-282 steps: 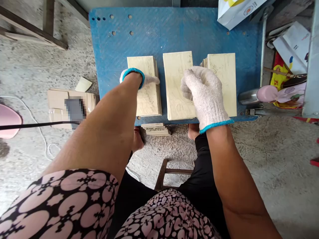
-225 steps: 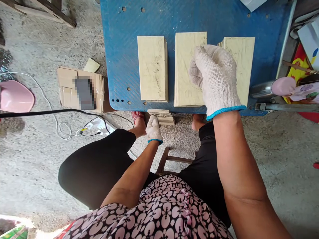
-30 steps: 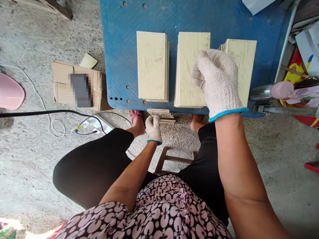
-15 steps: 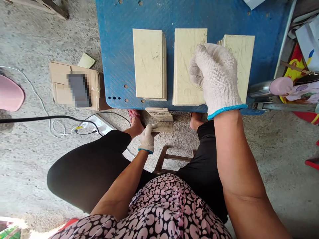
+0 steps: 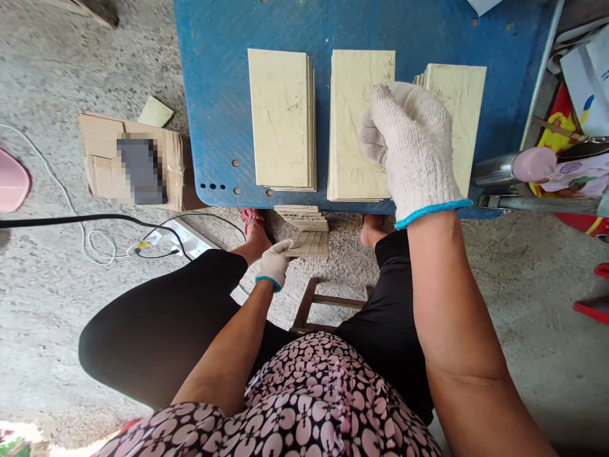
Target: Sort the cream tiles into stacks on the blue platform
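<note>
The left hand (image 5: 276, 261), gloved, gripped one ribbed tile (image 5: 310, 244) by its edge, holding it just above the floor stack (image 5: 301, 216) beneath the near edge of the blue table (image 5: 214, 108). The right hand (image 5: 412, 147), gloved and loosely curled, rested on the middle stack (image 5: 354, 114), its fingers closed around nothing that could be seen. Further stacks stood at left (image 5: 280, 117) and right (image 5: 459, 108), slightly apart.

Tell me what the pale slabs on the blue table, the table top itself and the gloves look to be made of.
Slabs: probably ceramic or stone-look tile, matte cream faces with faint veining, thin edges stacked. The one in the left hand shows a ribbed back, as tiles do. Table top: blue-painted board or sheet, scratched, with drilled holes; which, unclear. Right hand glove: knitted off-white cotton-like yarn, blue cuff.
</note>
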A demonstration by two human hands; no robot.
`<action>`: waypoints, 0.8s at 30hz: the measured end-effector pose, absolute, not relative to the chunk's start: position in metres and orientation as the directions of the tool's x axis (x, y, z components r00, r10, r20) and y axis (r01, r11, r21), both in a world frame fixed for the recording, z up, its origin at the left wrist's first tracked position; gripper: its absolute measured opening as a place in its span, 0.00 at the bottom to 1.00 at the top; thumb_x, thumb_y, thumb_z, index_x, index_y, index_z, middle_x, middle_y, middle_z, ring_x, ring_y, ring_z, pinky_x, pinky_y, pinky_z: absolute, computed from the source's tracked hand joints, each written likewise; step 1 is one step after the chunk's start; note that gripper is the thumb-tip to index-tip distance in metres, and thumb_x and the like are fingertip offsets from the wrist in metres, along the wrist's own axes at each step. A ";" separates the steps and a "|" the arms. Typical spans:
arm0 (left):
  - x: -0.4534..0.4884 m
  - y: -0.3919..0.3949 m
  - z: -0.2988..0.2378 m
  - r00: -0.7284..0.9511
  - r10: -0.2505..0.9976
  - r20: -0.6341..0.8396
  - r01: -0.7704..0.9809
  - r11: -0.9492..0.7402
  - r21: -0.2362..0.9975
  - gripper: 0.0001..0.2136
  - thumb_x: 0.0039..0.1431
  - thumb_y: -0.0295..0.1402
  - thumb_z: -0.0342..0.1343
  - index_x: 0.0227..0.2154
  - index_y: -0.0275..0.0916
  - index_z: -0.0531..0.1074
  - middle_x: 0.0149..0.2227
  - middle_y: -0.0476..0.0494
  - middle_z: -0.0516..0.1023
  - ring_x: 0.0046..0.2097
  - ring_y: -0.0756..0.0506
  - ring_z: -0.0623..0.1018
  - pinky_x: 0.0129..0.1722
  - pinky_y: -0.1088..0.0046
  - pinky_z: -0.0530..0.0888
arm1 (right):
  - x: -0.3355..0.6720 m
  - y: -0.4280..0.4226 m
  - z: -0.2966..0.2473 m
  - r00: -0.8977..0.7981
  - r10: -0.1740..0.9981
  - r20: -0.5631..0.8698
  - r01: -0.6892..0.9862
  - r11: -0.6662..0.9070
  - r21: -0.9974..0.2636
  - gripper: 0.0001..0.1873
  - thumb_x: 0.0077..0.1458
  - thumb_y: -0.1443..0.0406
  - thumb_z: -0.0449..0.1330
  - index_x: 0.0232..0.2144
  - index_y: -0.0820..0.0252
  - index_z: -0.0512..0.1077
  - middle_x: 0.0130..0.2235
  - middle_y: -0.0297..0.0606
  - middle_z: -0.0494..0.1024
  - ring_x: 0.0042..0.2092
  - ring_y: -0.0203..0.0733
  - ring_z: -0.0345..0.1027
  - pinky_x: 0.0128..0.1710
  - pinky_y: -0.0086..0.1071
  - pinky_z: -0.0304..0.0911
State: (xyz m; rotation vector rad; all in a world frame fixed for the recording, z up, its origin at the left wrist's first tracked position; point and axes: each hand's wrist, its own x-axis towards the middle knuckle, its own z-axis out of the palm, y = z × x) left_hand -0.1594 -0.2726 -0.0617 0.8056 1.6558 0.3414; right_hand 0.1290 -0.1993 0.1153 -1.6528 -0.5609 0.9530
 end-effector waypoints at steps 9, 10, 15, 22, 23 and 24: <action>-0.162 -0.271 -0.068 0.098 0.660 -0.744 0.422 0.650 0.632 0.13 0.39 0.21 0.60 0.32 0.40 0.77 0.38 0.38 0.77 0.52 0.35 0.74 0.59 0.56 0.67 | 0.127 -0.198 0.117 0.564 0.759 -0.326 -0.135 -0.305 -0.943 0.17 0.59 0.57 0.58 0.23 0.53 0.58 0.28 0.32 0.68 0.30 0.37 0.64 0.30 0.29 0.64; -0.160 -0.271 -0.067 0.103 0.662 -0.742 0.417 0.649 0.637 0.12 0.40 0.22 0.60 0.32 0.40 0.77 0.38 0.38 0.77 0.51 0.35 0.75 0.58 0.56 0.68 | 0.127 -0.198 0.117 0.561 0.761 -0.325 -0.137 -0.302 -0.943 0.17 0.59 0.57 0.58 0.23 0.53 0.57 0.28 0.32 0.68 0.30 0.36 0.64 0.30 0.29 0.64; -0.151 -0.268 -0.062 0.078 0.667 -0.741 0.380 0.667 0.641 0.06 0.48 0.30 0.60 0.31 0.41 0.77 0.33 0.38 0.77 0.46 0.35 0.77 0.49 0.60 0.74 | 0.128 -0.197 0.113 0.568 0.754 -0.331 -0.131 -0.314 -0.940 0.19 0.58 0.57 0.59 0.22 0.54 0.55 0.27 0.33 0.67 0.30 0.37 0.64 0.31 0.30 0.64; -0.145 -0.251 -0.046 0.075 0.514 -0.854 0.455 0.745 0.488 0.06 0.42 0.30 0.68 0.22 0.42 0.75 0.22 0.44 0.72 0.41 0.35 0.78 0.38 0.65 0.76 | 0.125 -0.195 0.117 0.555 0.750 -0.360 -0.209 -0.293 -0.933 0.18 0.52 0.54 0.63 0.24 0.53 0.58 0.28 0.32 0.67 0.29 0.37 0.63 0.30 0.31 0.65; -0.145 -0.247 -0.042 0.087 0.511 -0.855 0.448 0.747 0.492 0.06 0.42 0.30 0.69 0.22 0.41 0.75 0.21 0.44 0.72 0.40 0.35 0.78 0.38 0.65 0.76 | 0.124 -0.195 0.118 0.555 0.748 -0.363 -0.232 -0.280 -0.932 0.19 0.51 0.54 0.64 0.23 0.53 0.58 0.28 0.32 0.66 0.29 0.37 0.62 0.29 0.31 0.64; -0.145 -0.244 -0.037 0.101 0.506 -0.856 0.441 0.749 0.495 0.07 0.42 0.30 0.69 0.21 0.41 0.75 0.21 0.44 0.72 0.39 0.36 0.78 0.37 0.65 0.76 | 0.123 -0.194 0.119 0.557 0.747 -0.362 -0.246 -0.268 -0.931 0.20 0.49 0.54 0.66 0.23 0.53 0.58 0.27 0.32 0.65 0.28 0.36 0.61 0.28 0.30 0.63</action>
